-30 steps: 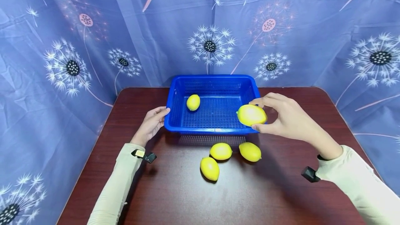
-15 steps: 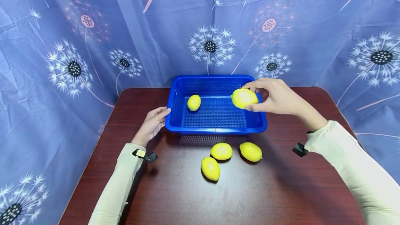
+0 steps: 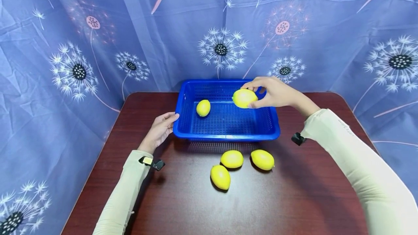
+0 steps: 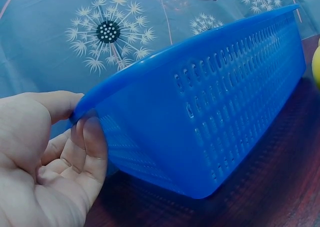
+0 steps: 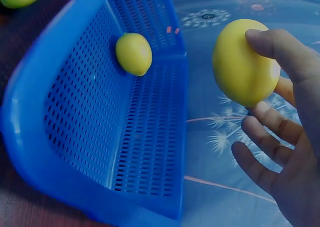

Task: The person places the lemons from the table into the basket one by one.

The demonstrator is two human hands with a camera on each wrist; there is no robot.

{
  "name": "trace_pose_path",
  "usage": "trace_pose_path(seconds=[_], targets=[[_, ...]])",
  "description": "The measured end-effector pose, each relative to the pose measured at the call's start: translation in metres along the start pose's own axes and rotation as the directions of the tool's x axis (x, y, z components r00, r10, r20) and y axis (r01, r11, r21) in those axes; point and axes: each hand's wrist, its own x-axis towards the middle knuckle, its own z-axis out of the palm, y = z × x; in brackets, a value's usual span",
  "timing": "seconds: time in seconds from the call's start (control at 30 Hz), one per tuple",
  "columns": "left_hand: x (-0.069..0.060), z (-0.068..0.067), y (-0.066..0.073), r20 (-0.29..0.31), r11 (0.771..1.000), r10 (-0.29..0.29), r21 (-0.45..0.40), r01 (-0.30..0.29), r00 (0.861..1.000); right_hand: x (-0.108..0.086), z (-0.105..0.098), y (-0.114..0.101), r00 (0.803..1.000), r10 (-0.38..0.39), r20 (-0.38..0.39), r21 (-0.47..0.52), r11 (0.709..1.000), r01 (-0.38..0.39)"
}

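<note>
A blue perforated plastic basket (image 3: 225, 136) stands at the back of the table. My left hand (image 3: 159, 130) grips its left rim, thumb on top and fingers beneath, as the left wrist view shows. Above the basket's right half, my right hand (image 3: 274, 91) pinches a yellow lemon (image 3: 244, 98) between thumb and fingers. In the right wrist view the held lemon (image 5: 242, 62) is apart from the basket. Another lemon (image 3: 203, 108) lies inside at the left. In front of the basket are three lemons on the table: one (image 3: 232, 159) in the middle, one (image 3: 262, 160) right, one (image 3: 220, 177) nearest.
The dark red wooden table (image 3: 294, 198) carries everything. A blue curtain with dandelion prints (image 3: 183, 28) hangs right behind the basket and along both sides. Each sleeve bears a small black wrist device, one (image 3: 158, 164) on the left, one (image 3: 298, 139) on the right.
My right hand has carried the lemon from the basket's front right corner leftward and back, over the basket's inside. The left hand has kept its hold on the rim.
</note>
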Motion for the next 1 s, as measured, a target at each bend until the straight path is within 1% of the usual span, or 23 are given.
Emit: trace_pose_path(seconds=[0.23,0.5,0.63,0.8,1.0], targets=[[0.0,0.001,0.0,-0.006,1.0,0.011,0.004,-0.011,1.0,0.025,0.006,0.012,0.999,0.027,0.025,0.027,0.999,-0.028],[0.0,0.001,0.0,-0.018,1.0,-0.005,0.015,0.006,1.0,0.05,0.019,0.027,0.998,-0.026,0.061,0.05,0.998,0.023],[0.001,0.001,0.0,-0.019,1.0,-0.009,0.025,0.009,1.0,0.062,0.029,0.037,0.996,-0.032,0.085,0.068,0.997,0.026],[0.0,0.001,0.001,-0.023,1.0,-0.007,0.027,0.007,1.0,0.074,0.041,0.047,0.994,-0.014,0.111,0.067,0.998,0.006],[-0.001,0.002,0.002,-0.026,0.999,-0.009,0.03,0.01,1.0,0.084,0.052,0.056,0.989,-0.002,0.149,0.061,0.998,-0.008]])
